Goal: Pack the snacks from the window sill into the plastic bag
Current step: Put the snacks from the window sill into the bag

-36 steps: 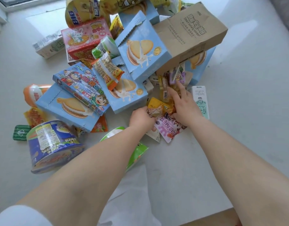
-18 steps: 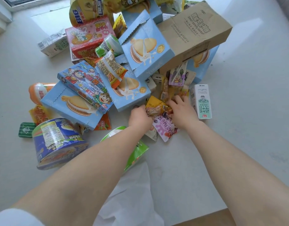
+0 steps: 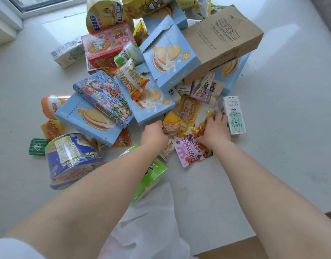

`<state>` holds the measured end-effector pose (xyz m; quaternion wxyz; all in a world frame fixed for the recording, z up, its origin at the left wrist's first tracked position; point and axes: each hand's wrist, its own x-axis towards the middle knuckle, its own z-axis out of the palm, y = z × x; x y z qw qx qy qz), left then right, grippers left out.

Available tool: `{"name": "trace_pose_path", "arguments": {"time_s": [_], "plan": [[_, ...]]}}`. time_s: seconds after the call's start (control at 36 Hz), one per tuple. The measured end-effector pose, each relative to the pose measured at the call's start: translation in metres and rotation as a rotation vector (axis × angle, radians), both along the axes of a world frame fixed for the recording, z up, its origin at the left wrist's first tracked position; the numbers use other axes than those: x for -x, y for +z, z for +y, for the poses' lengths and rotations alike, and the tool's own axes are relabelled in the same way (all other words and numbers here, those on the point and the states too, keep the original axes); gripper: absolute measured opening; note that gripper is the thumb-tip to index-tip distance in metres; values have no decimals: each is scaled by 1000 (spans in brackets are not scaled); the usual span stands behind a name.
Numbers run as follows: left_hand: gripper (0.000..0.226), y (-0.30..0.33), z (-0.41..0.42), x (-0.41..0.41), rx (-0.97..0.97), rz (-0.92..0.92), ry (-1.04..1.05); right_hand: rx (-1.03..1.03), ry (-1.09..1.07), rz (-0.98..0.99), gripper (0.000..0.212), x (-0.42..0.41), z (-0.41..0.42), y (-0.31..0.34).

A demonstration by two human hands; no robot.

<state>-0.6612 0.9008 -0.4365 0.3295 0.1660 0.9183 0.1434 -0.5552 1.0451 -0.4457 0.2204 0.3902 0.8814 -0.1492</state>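
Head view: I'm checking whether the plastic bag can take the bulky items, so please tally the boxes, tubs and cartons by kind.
Light-blue biscuit boxes: 5
Round noodle tubs: 2
Small white cartons: 2
Pink box: 1
Dark-blue cartoon box: 1
Brown cardboard box: 1
Total: 12 in view

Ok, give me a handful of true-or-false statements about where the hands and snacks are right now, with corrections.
1. Both hands, left and right, are on the small snack packets near the front of the pile. True.
2. The milk carton lies just beside the right hand. True.
3. The brown paper bag lies flat on the bare sill. False: it rests on top of blue biscuit boxes.
4. The blue noodle bowl is already inside the plastic bag. False: it sits on the sill, left of the left arm.
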Motion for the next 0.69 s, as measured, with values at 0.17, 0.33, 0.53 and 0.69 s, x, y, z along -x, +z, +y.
{"name": "trace_pose_path", "arguments": {"time_s": [0.17,0.33,0.53,0.69], "plan": [[14,-1,0,-2,14,6,28,44,-92,13,67,-3,-16,-1],[20,0,0,0,19,-41,69,209,-309,57,69,-8,-30,0],[11,9,-4,-3,10,-13,16,313,-416,85,14,-32,-39,4],[12,20,-10,-4,-39,37,8,357,-591,248,25,-48,-40,13]]}}
